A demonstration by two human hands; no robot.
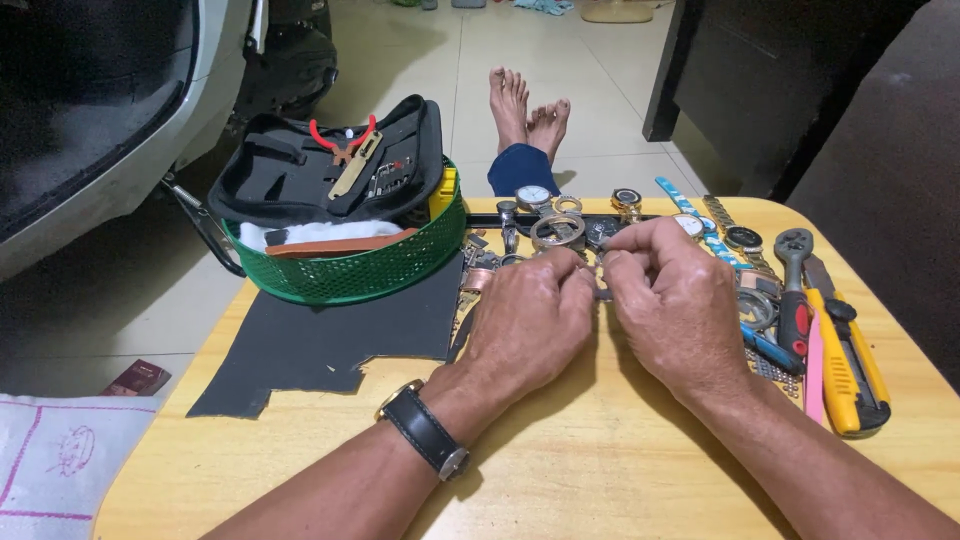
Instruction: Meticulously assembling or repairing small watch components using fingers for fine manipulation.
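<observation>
In the middle of the frame two bare hands meet over a round yellow wooden table (600, 470). The left hand (530, 320) wears a black strap wristwatch (425, 430) on its wrist. The right hand (675, 300) sits just beside it. The fingertips of both hands are pinched together on a small dark metal piece (602, 293), which is mostly hidden between them, so I cannot tell just what it is.

Right behind the hands, toward the top middle of the frame, lies a heap of wristwatches and watch cases (560, 225). Left of the hands lies a flat sheet of black sandpaper-like material (330, 345). On its far edge stands a round green plastic basket (350, 265), and an open black tool pouch (330, 160) with red-handled pliers (342, 140) rests on top of the basket.

At the right of the frame, near the table edge, lie a yellow and black utility knife (850, 375) and a ratchet wrench with a red and black handle (795, 290). Two bare feet (528, 105) show on the tiled floor at the top middle.
</observation>
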